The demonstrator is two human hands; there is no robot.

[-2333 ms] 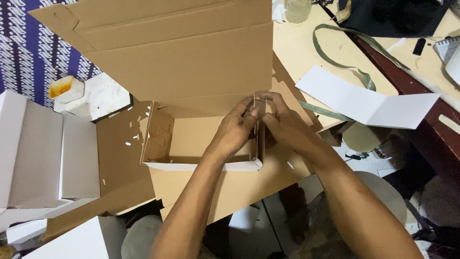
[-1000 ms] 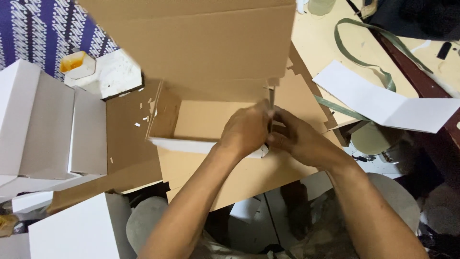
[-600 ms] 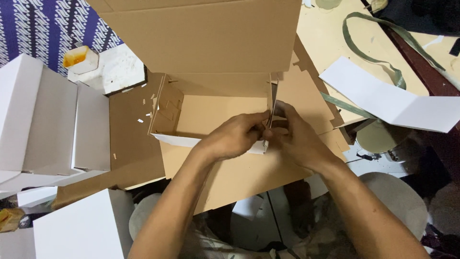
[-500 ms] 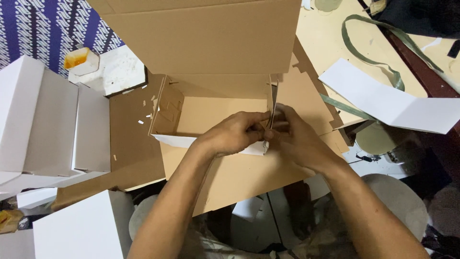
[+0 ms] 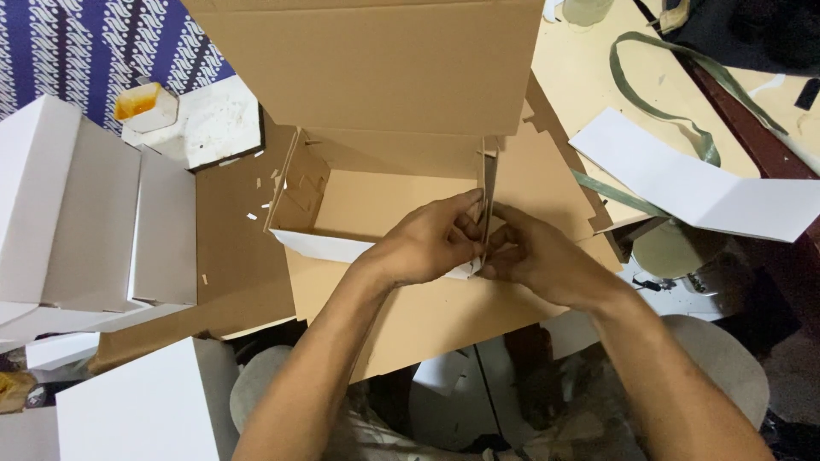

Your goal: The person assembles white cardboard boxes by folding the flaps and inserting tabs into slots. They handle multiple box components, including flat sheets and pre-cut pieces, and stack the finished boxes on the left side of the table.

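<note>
Currently, left hand and right hand pinch the upright side wall at the box's 3 o'clock edge; uneven pressure could crease it.

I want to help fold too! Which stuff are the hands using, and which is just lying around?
Being used:
- cardboard box
- its right side wall, pinched between the left hand and right hand

Just lying around:
- finished white boxes
- folded white sheet
- green strap
- small orange-stained cup
</note>
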